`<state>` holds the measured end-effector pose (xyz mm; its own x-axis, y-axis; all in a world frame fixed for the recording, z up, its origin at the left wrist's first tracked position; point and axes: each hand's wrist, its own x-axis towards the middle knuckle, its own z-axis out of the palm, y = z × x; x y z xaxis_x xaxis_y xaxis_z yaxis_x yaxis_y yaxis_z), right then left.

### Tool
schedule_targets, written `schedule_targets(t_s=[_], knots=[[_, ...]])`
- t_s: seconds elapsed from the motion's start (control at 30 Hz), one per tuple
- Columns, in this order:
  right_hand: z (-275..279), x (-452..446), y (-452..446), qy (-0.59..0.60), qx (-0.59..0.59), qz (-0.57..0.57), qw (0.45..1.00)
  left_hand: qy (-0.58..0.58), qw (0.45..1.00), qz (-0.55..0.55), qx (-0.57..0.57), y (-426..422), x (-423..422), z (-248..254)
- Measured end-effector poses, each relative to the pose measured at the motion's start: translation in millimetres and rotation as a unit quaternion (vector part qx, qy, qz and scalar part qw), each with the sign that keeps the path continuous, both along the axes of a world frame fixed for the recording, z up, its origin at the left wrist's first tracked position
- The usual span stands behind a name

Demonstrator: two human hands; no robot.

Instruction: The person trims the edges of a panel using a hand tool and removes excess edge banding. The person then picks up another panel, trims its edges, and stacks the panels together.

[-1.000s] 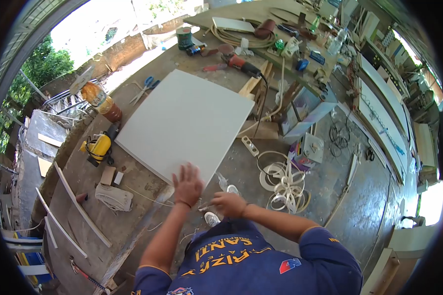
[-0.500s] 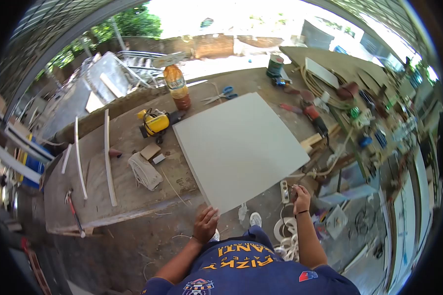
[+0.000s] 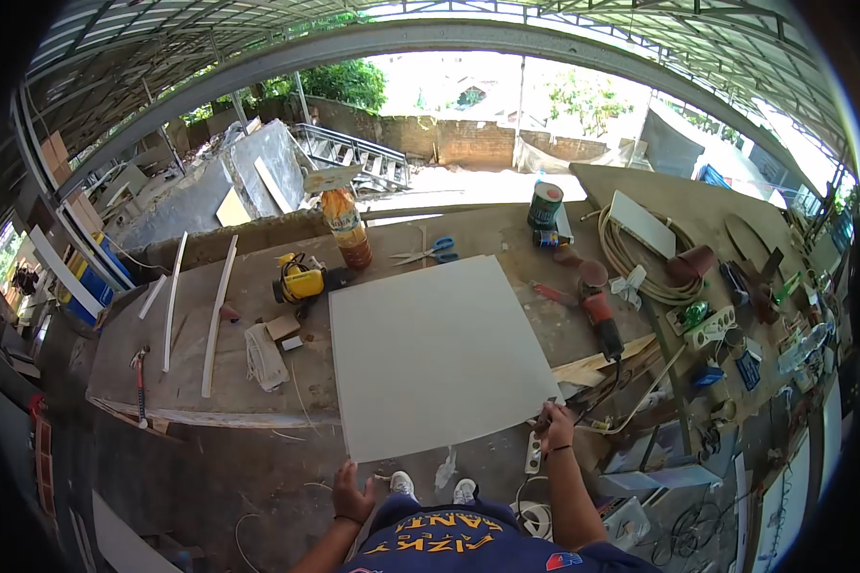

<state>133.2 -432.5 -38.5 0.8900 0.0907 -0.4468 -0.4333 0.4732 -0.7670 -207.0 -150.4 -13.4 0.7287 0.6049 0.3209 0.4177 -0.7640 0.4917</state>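
Note:
A large white square panel (image 3: 440, 353) lies flat on the workbench, its near edge jutting past the bench front. My left hand (image 3: 354, 495) is at the panel's near left corner, fingers stretched out and thumb apart; its fingertips meet or nearly meet the corner. Over at the near right corner, my right hand (image 3: 556, 430) is closed against the panel's edge. A small dark thing shows at those fingers, too small to name. Beyond the panel's far edge lie blue-handled scissors (image 3: 430, 252), and a yellow power tool (image 3: 301, 282) sits off its left side.
On the workbench (image 3: 277, 392) stand a bottle (image 3: 346, 229) and a can (image 3: 545, 205). A red angle grinder (image 3: 599, 315) and coiled hose (image 3: 678, 272) lie rightward. White strips (image 3: 222, 315), a cloth bundle (image 3: 266, 358) and a hammer (image 3: 141, 387) lie leftward. A power strip (image 3: 533, 453) hangs near my right hand.
The view has tilted up and levelled out. My right hand has come from beside the panel to its near right corner. My left hand has shifted slightly down, its fingers now straighter.

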Motion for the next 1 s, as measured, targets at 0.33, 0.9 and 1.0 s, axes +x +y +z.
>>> schedule_targets(t_s=[0.33,0.9,1.0], knots=[[198.4,-3.7,-34.5,-0.279,-0.103,-0.002,0.955,0.053,0.961,-0.141,-0.231,-47.5,25.1,21.2],[325.5,-82.5,76.2,-0.591,0.168,0.336,0.714,-0.052,0.818,-0.141,-0.555,42.9,120.5,246.4],[301.7,-84.1,95.3,-0.490,0.118,0.460,0.731,-0.122,0.840,-0.115,-0.517,78.9,97.2,316.8]])
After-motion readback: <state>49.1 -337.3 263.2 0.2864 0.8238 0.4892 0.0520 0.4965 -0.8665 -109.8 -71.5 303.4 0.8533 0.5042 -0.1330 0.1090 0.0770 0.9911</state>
